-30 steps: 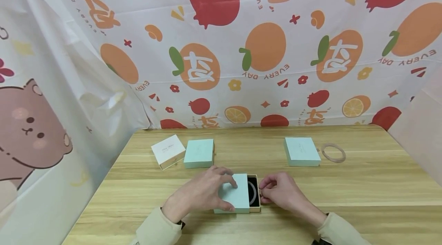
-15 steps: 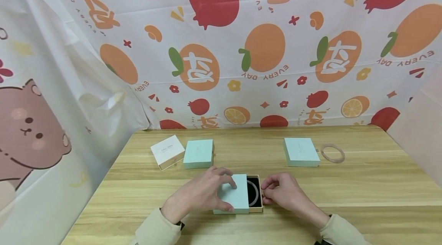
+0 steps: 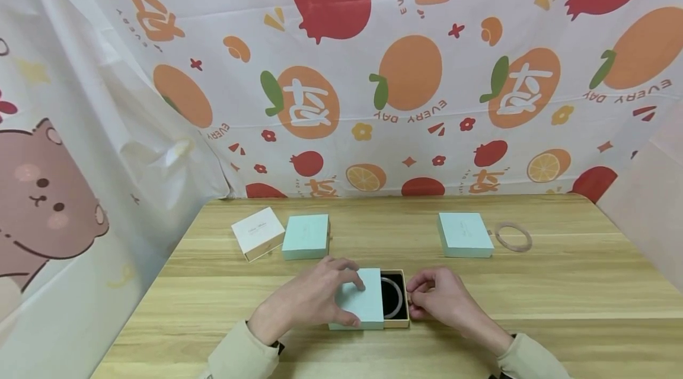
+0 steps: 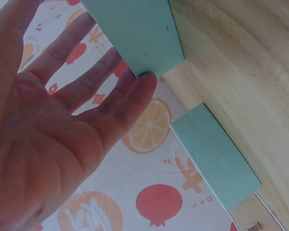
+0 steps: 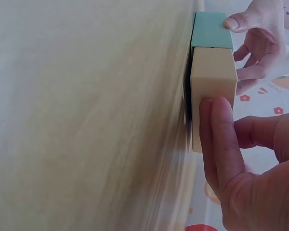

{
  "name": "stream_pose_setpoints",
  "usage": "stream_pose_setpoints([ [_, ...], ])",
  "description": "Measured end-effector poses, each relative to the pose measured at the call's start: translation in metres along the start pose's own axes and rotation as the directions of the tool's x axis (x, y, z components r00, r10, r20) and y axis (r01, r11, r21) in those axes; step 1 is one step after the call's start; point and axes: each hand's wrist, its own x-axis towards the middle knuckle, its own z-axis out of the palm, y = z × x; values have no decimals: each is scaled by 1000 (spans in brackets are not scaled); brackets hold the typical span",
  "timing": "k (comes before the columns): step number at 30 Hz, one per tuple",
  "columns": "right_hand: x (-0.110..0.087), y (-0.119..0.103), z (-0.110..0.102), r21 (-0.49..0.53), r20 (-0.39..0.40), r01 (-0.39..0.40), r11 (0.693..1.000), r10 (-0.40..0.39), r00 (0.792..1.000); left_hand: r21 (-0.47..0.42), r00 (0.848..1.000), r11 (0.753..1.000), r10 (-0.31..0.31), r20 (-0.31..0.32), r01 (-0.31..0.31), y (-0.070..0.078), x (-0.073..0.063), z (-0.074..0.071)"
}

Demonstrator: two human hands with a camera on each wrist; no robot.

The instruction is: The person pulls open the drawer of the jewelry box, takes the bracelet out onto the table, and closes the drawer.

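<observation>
In the head view, the mint sleeve [image 3: 372, 302] lies on the table [image 3: 267, 290] in front of the person, with its tray [image 3: 396, 324] jutting partway from the right end; a pale ring [image 3: 400, 298] rests flat on the tray's black lining, its left edge running up to or under the sleeve. The left hand [image 3: 315, 296] holds the sleeve, thumb at the near side, fingertips over the top and far edge, in a fairly wide grip. The right hand [image 3: 440, 296] has a narrow grip, thumb and fingers drawn together at the tray's outer end. Sleeve, tray and right hand sit in one left-to-right line, and any slide of the tray would run along it; the right hand is the nearer to the ring, just beyond the tray's end wall from it. In the left wrist view, the little finger touches a corner of the sleeve, and another mint box stands beyond, apart from that hand. In the right wrist view, two fingers lie against the tray's end wall; whether they pinch a tab there is hidden, and the ring does not show.
</observation>
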Motion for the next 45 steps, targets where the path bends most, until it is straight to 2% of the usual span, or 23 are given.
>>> stream_pose_setpoints([
  [7, -2, 1, 2, 25, -12, -7, 1000, 7, 1000, 1, 1000, 1000, 2, 3, -2, 0, 0, 0],
  [18, -6, 1, 4, -14, -74, -4, 1000, 3, 997, 4, 1000, 1000, -3, -1, 3, -1, 1, 1],
  [45, -10, 5, -4, 16, -83, -27, 1000, 28, 996, -14, 1000, 1000, -13, 10, 13, -1, 0, 0],
])
